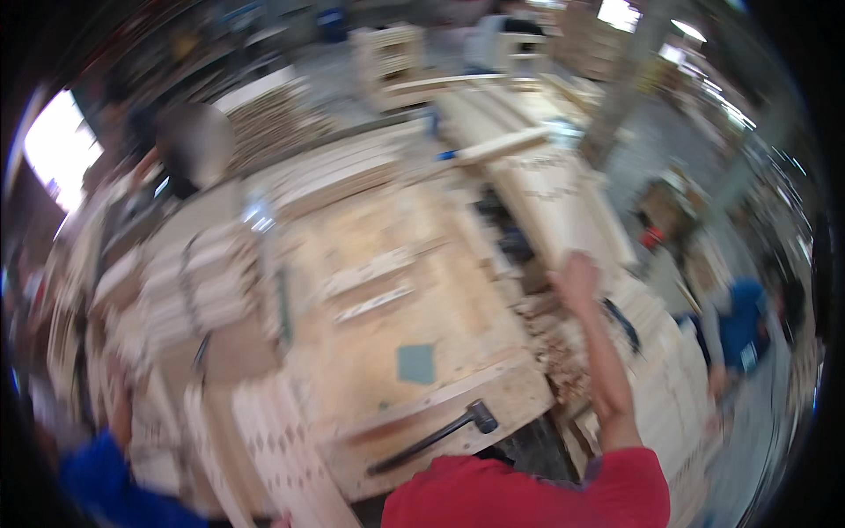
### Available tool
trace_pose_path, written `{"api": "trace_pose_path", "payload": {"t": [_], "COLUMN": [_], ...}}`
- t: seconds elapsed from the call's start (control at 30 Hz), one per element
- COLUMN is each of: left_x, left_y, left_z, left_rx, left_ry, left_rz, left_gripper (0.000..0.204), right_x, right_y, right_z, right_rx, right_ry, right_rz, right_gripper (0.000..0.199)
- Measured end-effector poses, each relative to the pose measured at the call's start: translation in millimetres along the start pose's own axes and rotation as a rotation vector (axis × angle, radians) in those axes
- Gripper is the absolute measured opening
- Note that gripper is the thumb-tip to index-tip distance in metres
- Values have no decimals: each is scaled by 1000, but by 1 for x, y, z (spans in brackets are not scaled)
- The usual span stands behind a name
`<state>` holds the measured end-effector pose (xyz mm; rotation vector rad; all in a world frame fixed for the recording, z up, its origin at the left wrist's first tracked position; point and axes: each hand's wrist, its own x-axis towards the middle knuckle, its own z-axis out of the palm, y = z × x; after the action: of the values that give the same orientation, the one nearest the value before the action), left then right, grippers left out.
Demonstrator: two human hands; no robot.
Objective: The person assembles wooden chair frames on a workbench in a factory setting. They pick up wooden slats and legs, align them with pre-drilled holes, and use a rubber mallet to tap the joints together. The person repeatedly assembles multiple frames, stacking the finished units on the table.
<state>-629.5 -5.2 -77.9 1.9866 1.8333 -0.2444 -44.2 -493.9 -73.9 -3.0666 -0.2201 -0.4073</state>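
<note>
My right arm reaches out to the right, and my right hand (578,280) is at the near end of a long pale wooden panel (550,207). Blur smears its fingers, so whether they grip the panel's edge is unclear. At the bottom edge, a small skin-coloured patch beside the notched wooden boards (280,436) may be my left hand (281,520); its fingers cannot be made out. In front of me, a black mallet (440,436) lies across the near edge of the wooden worktable (475,343).
Two short wooden strips (370,273) and a green square piece (415,363) lie on the worktable. Stacked boards (198,282) stand left. A blue-sleeved person (123,484) is at lower left, another person (739,330) at right. Wood pieces (556,356) fill a gap beside my right arm.
</note>
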Motion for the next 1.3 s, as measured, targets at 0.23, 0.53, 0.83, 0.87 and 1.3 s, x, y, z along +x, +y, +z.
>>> {"api": "trace_pose_path", "payload": {"t": [0.23, 0.53, 0.83, 0.87, 1.3], "left_x": [21, -54, 22, 35, 72], "left_y": [-44, -49, 264, 268, 260], "left_z": [42, 41, 108, 109, 160], "left_rx": [17, -473, -664, -633, -204], "left_ry": [52, 185, -172, -155, 317], "left_rz": [-14, 309, 660, 607, 509], "left_gripper": [52, 56, 53, 52, 44], "right_x": [2, -52, -39, -41, -98], "right_y": [2, -65, -116, -133, -100], "right_z": [-35, -44, 84, 94, 108], "right_rx": [-47, 531, 502, 453, 170], "right_ry": [-58, -215, -344, -308, -212], "right_rz": [190, -23, 94, 81, 122], "right_gripper": [40, 55, 55, 53, 53]}}
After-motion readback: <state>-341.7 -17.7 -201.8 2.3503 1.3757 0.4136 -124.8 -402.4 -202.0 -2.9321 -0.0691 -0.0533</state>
